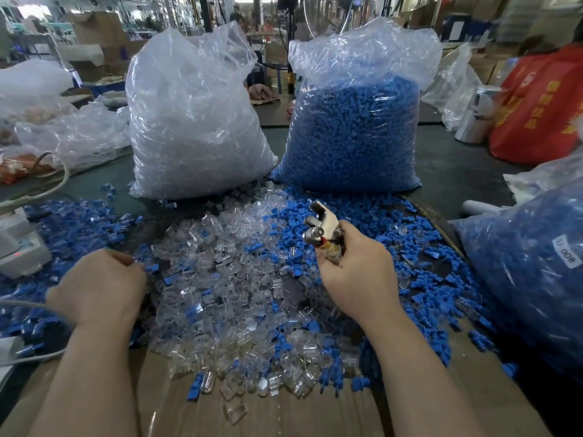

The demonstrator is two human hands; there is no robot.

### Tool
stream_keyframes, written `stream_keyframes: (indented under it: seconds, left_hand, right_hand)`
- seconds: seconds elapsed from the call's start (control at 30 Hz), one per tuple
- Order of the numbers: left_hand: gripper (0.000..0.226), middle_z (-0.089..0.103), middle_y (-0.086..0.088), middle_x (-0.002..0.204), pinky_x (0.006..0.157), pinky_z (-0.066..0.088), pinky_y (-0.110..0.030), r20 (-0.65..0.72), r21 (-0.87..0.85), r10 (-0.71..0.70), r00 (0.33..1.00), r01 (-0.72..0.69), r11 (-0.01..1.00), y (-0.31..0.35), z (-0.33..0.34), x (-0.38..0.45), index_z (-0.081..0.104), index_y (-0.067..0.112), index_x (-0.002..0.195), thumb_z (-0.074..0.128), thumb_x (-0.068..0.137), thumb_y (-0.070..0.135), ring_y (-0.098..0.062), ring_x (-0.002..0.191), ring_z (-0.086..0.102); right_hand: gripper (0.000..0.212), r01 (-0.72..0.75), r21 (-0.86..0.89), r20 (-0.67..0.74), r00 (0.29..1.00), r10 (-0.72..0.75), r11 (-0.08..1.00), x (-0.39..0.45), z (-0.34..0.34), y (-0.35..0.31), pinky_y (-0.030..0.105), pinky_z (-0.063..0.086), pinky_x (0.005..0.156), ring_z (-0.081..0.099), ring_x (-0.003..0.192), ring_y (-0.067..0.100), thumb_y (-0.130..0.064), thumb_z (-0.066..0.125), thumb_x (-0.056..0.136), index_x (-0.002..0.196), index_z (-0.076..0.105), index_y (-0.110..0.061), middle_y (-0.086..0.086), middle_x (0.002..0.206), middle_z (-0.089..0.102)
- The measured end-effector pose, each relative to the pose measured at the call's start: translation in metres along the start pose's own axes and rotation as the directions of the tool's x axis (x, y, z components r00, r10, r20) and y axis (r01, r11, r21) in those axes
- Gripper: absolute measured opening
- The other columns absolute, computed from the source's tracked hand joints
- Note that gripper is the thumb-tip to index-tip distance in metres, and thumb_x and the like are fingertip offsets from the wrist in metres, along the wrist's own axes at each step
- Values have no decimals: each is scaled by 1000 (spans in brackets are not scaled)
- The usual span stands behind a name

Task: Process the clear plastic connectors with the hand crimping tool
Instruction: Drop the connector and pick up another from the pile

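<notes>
Glossy clear plastic connectors (239, 279), shiny metal tool (321, 225)

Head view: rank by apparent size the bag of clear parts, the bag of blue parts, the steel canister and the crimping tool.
1-2. Bag of clear parts and bag of blue parts: alike, unranked.
3. Steel canister.
4. Crimping tool, though nearer the camera and partly hidden in the right hand.

We see bright, even light, glare on the plastic bags (195, 121), soft far background, and bowed edges.
</notes>
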State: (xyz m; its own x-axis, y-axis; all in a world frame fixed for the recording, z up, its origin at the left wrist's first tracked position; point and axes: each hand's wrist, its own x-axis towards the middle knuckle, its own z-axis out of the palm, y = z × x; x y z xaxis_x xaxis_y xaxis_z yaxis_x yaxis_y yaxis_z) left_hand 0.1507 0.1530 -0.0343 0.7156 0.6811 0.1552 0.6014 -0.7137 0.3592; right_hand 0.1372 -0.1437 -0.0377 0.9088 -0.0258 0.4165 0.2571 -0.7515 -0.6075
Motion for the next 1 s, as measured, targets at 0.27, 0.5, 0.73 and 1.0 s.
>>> stream_keyframes:
  seconds: [0.27,0.5,0.73,1.0]
  left_hand:
    - [31,64,-20,116,92,39,-45,-98,53,137,986,-132,990,26,-11,-17,70,20,113,69,88,39,-41,110,54]
    - [20,58,24,77,71,51,-11,158,-440,687,709,-573,692,89,1,-78,60,41,74,71,87,30,10,73,58]
    - [23,49,12,117,105,25,-36,222,-159,825,519,-816,556,94,32,-96,60,41,119,52,97,42,-12,118,42]
    - [26,38,11,108,109,25,-40,300,-172,762,573,-754,634,94,29,-93,58,39,116,62,91,40,-16,118,41]
  right_hand:
    - [11,-29,-32,-13,1000,29,999,1,0,2,24,26,47,50,55,8,-28,64,87,85,54,-25,-8,63,57]
    - [13,-42,-55,-29,999,40,998,2,1,1,24,28,46,50,56,5,-30,65,85,86,52,-28,-11,64,56]
    - [20,-4,-40,-46,999,2,999,1,1,0,22,23,46,47,54,5,-27,66,85,81,47,-31,-11,61,52]
    - [17,-12,-39,-39,999,10,999,1,2,1,23,25,45,48,54,6,-27,65,85,82,49,-29,-10,62,54]
